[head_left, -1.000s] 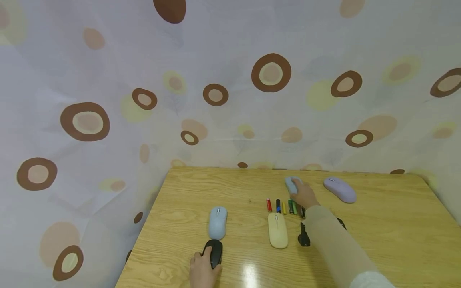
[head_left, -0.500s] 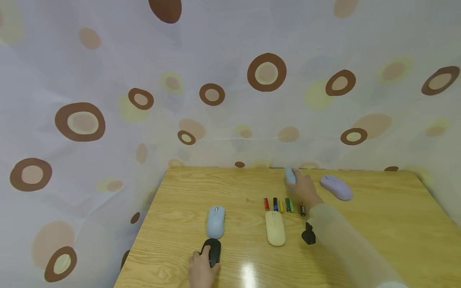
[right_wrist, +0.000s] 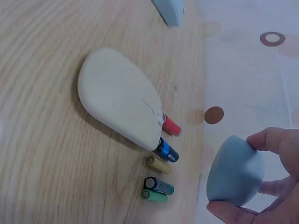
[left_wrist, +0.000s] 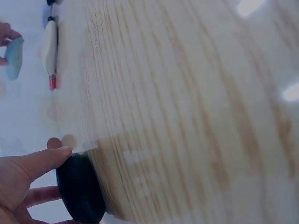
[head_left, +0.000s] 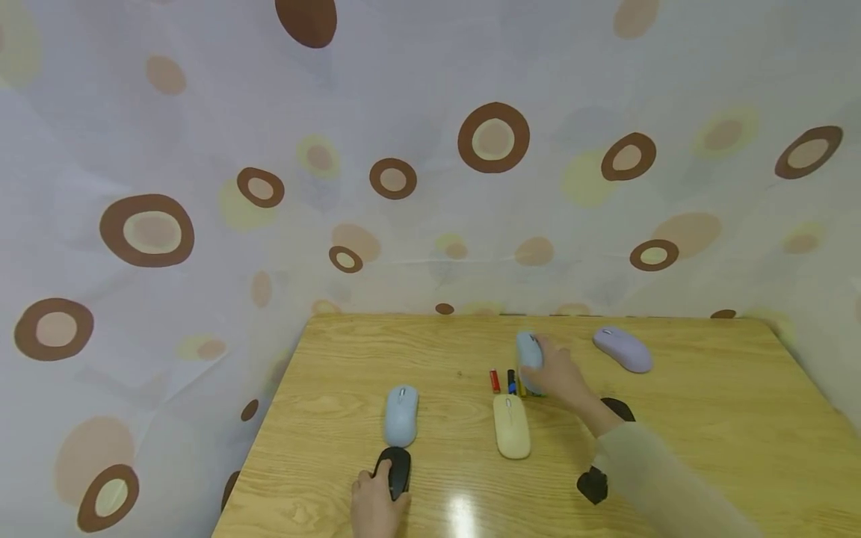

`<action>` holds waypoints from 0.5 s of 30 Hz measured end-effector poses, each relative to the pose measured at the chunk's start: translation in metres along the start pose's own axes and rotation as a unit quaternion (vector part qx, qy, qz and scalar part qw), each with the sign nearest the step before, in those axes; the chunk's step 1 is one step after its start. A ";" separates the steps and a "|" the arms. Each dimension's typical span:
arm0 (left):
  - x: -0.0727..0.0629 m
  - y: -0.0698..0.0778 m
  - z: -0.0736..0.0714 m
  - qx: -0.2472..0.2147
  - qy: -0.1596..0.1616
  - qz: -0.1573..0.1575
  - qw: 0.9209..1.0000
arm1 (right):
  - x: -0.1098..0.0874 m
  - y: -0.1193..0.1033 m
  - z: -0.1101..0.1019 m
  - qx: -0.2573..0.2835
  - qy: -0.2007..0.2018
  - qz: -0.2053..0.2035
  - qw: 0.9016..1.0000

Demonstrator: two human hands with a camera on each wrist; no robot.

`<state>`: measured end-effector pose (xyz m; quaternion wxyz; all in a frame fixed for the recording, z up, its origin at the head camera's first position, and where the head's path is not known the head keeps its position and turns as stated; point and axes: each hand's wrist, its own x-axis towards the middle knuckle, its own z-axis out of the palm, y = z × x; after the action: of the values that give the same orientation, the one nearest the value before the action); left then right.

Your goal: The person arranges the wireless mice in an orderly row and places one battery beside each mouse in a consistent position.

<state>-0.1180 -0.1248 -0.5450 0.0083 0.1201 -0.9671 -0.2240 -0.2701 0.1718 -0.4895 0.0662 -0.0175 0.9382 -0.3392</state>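
Observation:
My right hand (head_left: 561, 377) grips a light blue computer mouse (head_left: 528, 355) between thumb and fingers. In the right wrist view that mouse (right_wrist: 236, 172) is off the table, near several small batteries (right_wrist: 159, 185). My left hand (head_left: 375, 504) holds a black mouse (head_left: 398, 471) at the front left of the table, its thumb and fingers around the sides. Just beyond it lies another light blue mouse (head_left: 401, 416). A cream-yellow mouse (head_left: 512, 427) lies in front of the batteries, some of which my right hand hides in the head view.
A lilac mouse (head_left: 622, 349) lies at the back right of the wooden table (head_left: 713, 418). Behind the table and at its left hangs a dotted cloth or sheet (head_left: 417, 97). Black pieces (head_left: 592, 486) show beside my right forearm.
My right hand has lifted the light blue mouse from the back of the table and brought it left and nearer, over the batteries. My left hand stays on the black mouse.

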 end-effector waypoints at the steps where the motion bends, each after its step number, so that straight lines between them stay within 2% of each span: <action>1: 0.000 0.000 0.000 0.000 -0.001 0.000 1.000 | -0.006 -0.002 0.000 -0.002 -0.006 0.001 1.000; 11: -0.001 -0.001 0.001 -0.002 -0.005 -0.003 1.000 | -0.051 -0.009 0.012 -0.008 -0.019 -0.031 0.999; 15: -0.002 0.000 0.000 -0.003 -0.005 -0.005 1.000 | -0.066 -0.009 0.018 0.008 -0.031 -0.025 0.999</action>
<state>-0.1161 -0.1245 -0.5452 0.0030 0.1238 -0.9658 -0.2277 -0.2025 0.1588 -0.4901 0.0867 -0.0504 0.9323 -0.3475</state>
